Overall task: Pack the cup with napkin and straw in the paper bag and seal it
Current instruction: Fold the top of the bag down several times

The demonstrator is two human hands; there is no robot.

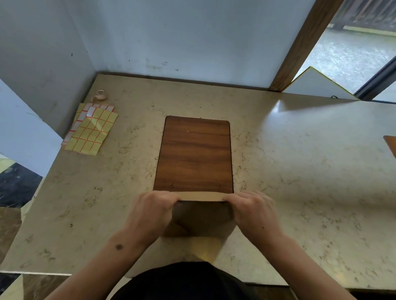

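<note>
At the far left of the counter (284, 155) lie sheets of labels (90, 129), with a small roll of tape (100, 94) just behind them. A wooden board (195, 154) sits in the middle. At its near edge stands the paper bag (200, 217). The left hand (151, 209) has its fingers closed on the left end of the bag's folded top. The right hand (251, 213) pinches the right end likewise.
</note>
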